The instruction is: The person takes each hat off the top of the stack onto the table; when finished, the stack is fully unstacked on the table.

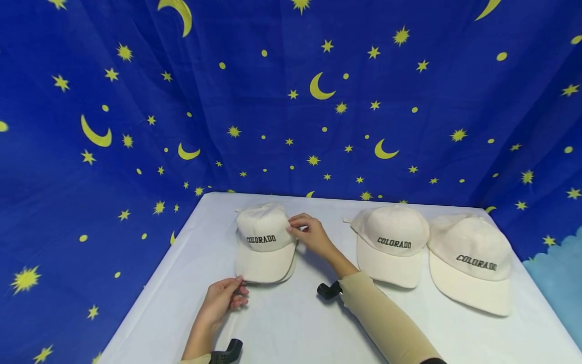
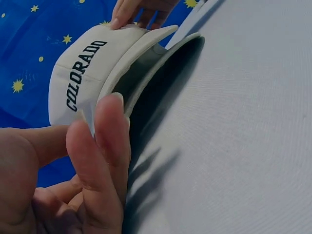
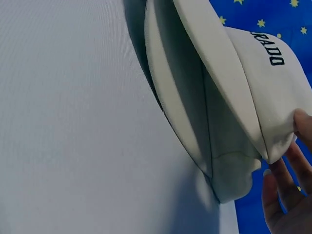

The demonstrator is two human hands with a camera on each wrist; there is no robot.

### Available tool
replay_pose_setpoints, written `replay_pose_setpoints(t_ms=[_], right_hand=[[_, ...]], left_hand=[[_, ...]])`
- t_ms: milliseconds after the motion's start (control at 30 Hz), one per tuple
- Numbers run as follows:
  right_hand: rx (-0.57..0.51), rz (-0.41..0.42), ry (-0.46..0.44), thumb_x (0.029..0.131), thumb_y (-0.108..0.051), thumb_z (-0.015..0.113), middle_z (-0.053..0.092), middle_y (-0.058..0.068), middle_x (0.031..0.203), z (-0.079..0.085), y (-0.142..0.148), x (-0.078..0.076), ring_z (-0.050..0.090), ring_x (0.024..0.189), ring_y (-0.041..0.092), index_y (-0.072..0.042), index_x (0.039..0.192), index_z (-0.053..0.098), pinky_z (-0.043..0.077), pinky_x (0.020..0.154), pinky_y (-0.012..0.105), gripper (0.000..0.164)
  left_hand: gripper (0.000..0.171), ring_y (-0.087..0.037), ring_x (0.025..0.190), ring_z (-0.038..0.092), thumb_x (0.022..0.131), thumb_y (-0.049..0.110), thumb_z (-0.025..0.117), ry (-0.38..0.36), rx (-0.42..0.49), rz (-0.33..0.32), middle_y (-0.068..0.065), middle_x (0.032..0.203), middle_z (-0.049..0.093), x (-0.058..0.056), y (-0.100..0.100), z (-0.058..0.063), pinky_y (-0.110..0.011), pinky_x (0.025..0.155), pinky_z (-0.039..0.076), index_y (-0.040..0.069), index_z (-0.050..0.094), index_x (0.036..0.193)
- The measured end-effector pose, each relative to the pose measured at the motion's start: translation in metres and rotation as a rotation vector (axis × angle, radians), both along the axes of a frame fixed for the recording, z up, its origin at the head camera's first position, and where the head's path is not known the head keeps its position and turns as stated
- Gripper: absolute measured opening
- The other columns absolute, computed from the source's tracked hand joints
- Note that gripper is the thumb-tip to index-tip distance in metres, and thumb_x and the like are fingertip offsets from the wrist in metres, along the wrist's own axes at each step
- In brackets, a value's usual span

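A cream baseball cap (image 1: 265, 264) lettered COLORADO sits over a second cap (image 3: 163, 92) at the table's left, brims facing me. A gap shows between the two brims in both wrist views. My left hand (image 1: 221, 301) pinches the front left corner of the upper brim with thumb and forefinger; its other fingers are loosely bent. On the opposite side, my right hand (image 1: 313, 235) pinches the lower edge of the upper cap's crown, thumb outside and fingers beneath. The lower cap is mostly hidden and rests on the table.
Two more cream COLORADO caps, a nearer one (image 1: 391, 253) and a far right one (image 1: 473, 263), lie side by side on the white table (image 1: 291, 323). A blue cloth (image 1: 273, 111) with yellow moons and stars hangs behind and at the sides.
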State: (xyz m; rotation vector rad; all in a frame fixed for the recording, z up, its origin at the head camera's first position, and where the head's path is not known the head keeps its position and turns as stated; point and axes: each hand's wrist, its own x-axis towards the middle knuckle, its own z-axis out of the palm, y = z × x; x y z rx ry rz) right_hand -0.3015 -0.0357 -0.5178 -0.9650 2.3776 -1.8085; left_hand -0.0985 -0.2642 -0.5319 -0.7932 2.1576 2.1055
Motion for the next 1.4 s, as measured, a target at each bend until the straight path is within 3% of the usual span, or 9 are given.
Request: replay_pose_setpoints(t_ms=[133,333,533,600,733,933,1133,1400], right_hand=[[-0.029,-0.002,-0.009,0.091,-0.01,0.078,0.073,0.01,0.109,-0.001,-0.004,0.001,0.064,0.1,0.019,-0.002,0.099,0.079,0.052,0.073,0.025,0.011],[-0.04,-0.002,-0.027,0.09,-0.003,0.077,0.072,0.021,0.105,0.0,-0.008,0.003,0.069,0.089,0.031,0.006,0.101,0.075,0.055,0.073,0.025,0.014],[-0.066,0.041,-0.057,0.09,0.002,0.075,0.07,0.027,0.106,0.023,-0.009,0.018,0.072,0.089,0.035,0.013,0.1,0.072,0.056,0.075,0.022,0.015],[-0.079,0.037,-0.05,0.09,0.001,0.076,0.071,0.025,0.105,0.021,-0.012,0.018,0.071,0.09,0.034,0.011,0.098,0.073,0.056,0.076,0.022,0.014],[-0.08,-0.004,-0.046,0.089,-0.004,0.079,0.073,0.018,0.104,0.003,-0.021,0.008,0.07,0.093,0.027,0.004,0.096,0.076,0.057,0.079,0.024,0.011],[-0.073,-0.004,-0.047,0.089,-0.005,0.079,0.074,0.013,0.101,0.006,-0.025,0.012,0.07,0.091,0.022,0.001,0.095,0.077,0.058,0.082,0.027,0.009],[-0.053,0.001,-0.047,0.09,-0.004,0.077,0.073,0.012,0.104,0.007,-0.023,0.013,0.071,0.095,0.025,0.0,0.099,0.077,0.057,0.085,0.029,0.009],[-0.068,-0.016,0.019,0.093,-0.005,0.075,0.073,0.009,0.105,0.013,-0.02,0.014,0.069,0.093,0.019,0.0,0.1,0.077,0.057,0.084,0.029,0.009]], left_hand=[[0.029,-0.011,0.058,0.066,0.104,0.017,0.06,0.017,-0.009,0.018,-0.006,0.078,0.067,0.0,0.0,-0.001,-0.019,0.05,0.051,-0.011,0.065,0.105],[0.028,-0.011,0.058,0.064,0.103,0.018,0.063,0.049,-0.024,0.069,-0.004,0.075,0.064,0.001,-0.002,-0.001,-0.02,0.051,0.052,-0.009,0.064,0.098],[0.027,-0.01,0.058,0.064,0.103,0.018,0.064,0.057,0.013,0.111,-0.003,0.075,0.064,0.001,-0.008,-0.001,-0.019,0.052,0.051,-0.009,0.063,0.102],[0.027,-0.009,0.058,0.063,0.102,0.018,0.064,0.05,0.045,0.125,-0.002,0.075,0.064,0.002,-0.011,0.0,-0.018,0.051,0.051,-0.009,0.063,0.103],[0.027,-0.007,0.058,0.063,0.102,0.019,0.063,0.024,0.149,0.157,0.0,0.076,0.063,0.003,-0.014,0.004,-0.016,0.052,0.051,-0.007,0.061,0.11],[0.025,-0.007,0.061,0.063,0.103,0.023,0.061,0.0,0.25,0.177,0.002,0.078,0.062,0.004,-0.017,0.006,-0.015,0.055,0.052,-0.001,0.061,0.108],[0.022,-0.006,0.06,0.062,0.104,0.023,0.061,0.02,0.245,0.159,0.002,0.078,0.061,0.004,-0.015,0.006,-0.015,0.054,0.052,0.001,0.061,0.105],[0.025,-0.007,0.057,0.059,0.104,0.022,0.061,0.063,0.195,0.143,0.002,0.076,0.061,0.006,-0.012,0.013,-0.017,0.049,0.049,-0.002,0.062,0.107]])
